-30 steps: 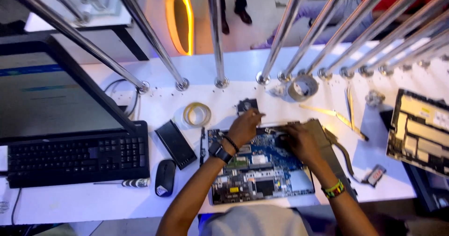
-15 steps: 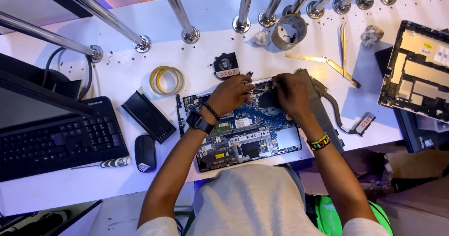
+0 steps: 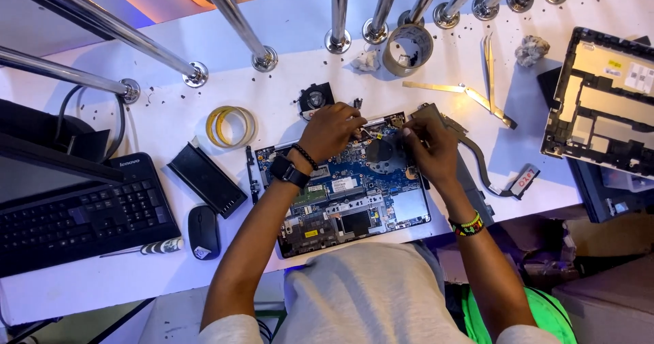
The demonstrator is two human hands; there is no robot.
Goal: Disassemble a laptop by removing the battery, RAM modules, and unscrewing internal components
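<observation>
An opened laptop base with a blue circuit board point(image 3: 354, 194) lies on the white table in front of me. My left hand point(image 3: 330, 131), with a black watch on the wrist, rests on the board's far edge, fingers curled near a small part. My right hand point(image 3: 429, 146), with a beaded band on the wrist, pinches something small at the board's upper right, beside a dark heat pipe point(image 3: 470, 146). A small black fan point(image 3: 315, 100) sits just beyond the board.
Left: black keyboard point(image 3: 82, 214), mouse point(image 3: 203, 231), screwdriver point(image 3: 146, 247), black battery bar point(image 3: 206, 179), yellow tape ring point(image 3: 230, 126). Far edge: chrome rails point(image 3: 231, 17) and a grey tape roll point(image 3: 407, 48). Right: metal tweezers point(image 3: 490, 78) and a bare laptop shell point(image 3: 606, 105).
The view has tilted down and nearer to the board. Both hands stay at the board's far edge, the right one shifted slightly right toward the heat pipe.
</observation>
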